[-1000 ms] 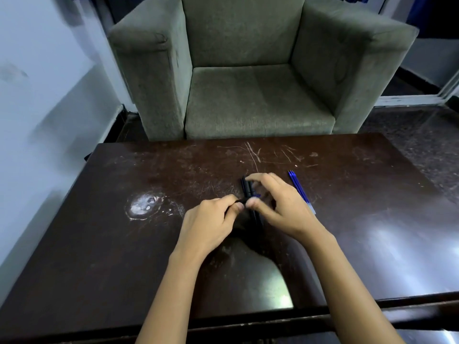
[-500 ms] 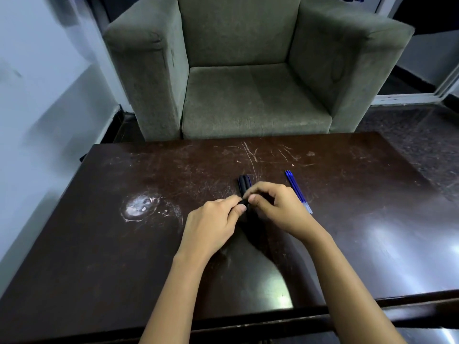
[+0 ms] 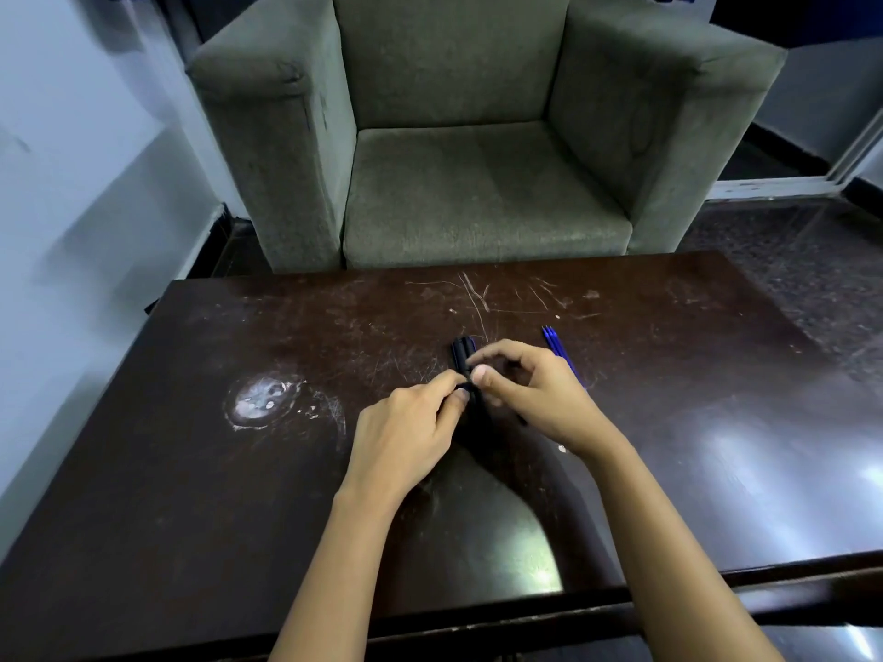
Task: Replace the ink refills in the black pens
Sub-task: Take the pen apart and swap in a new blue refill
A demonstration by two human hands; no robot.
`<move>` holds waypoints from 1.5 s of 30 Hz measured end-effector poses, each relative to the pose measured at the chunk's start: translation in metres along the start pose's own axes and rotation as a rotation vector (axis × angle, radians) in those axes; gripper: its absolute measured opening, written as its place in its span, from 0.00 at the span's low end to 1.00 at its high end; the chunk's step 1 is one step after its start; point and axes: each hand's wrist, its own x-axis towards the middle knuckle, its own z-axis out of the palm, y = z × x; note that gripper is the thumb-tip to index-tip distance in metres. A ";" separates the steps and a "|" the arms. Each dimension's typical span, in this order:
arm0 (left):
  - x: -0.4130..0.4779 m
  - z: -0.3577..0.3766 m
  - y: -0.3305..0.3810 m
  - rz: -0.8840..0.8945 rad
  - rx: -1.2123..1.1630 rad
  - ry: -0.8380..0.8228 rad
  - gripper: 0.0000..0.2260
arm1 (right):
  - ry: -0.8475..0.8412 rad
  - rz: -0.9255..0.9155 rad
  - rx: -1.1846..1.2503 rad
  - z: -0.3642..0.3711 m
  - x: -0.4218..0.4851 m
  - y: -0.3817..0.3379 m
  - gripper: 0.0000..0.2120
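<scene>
Right hand curled back, pinching black pens with left hand, blue refills beside.

Dark wood table, glossy top w/ scratches toward far edge & white ring mark at L. On it: black pens bunched at ctr, only far ends visible; blue refills nearby to R, side by side.

Left hand and right hand are bare. Both forearms are bare and slender along their visible length. Fingernails appear short and plain.
</scene>
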 end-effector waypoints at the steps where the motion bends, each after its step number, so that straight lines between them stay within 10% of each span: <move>1: 0.000 0.000 0.000 0.000 -0.003 -0.005 0.12 | 0.011 0.000 -0.021 0.000 0.000 0.000 0.05; 11: 0.001 0.004 0.002 -0.049 -0.089 0.034 0.09 | 0.110 -0.015 0.073 -0.007 0.002 0.003 0.14; 21: 0.005 0.003 -0.001 -0.220 -0.345 0.095 0.10 | 0.621 0.139 0.001 -0.014 0.002 0.008 0.09; 33: 0.011 0.010 0.006 -0.356 -0.703 0.103 0.11 | 0.213 0.291 -0.522 0.012 -0.001 0.010 0.07; 45: 0.011 0.010 0.019 -0.333 -0.874 -0.006 0.11 | 0.227 0.340 0.468 0.030 0.008 -0.021 0.05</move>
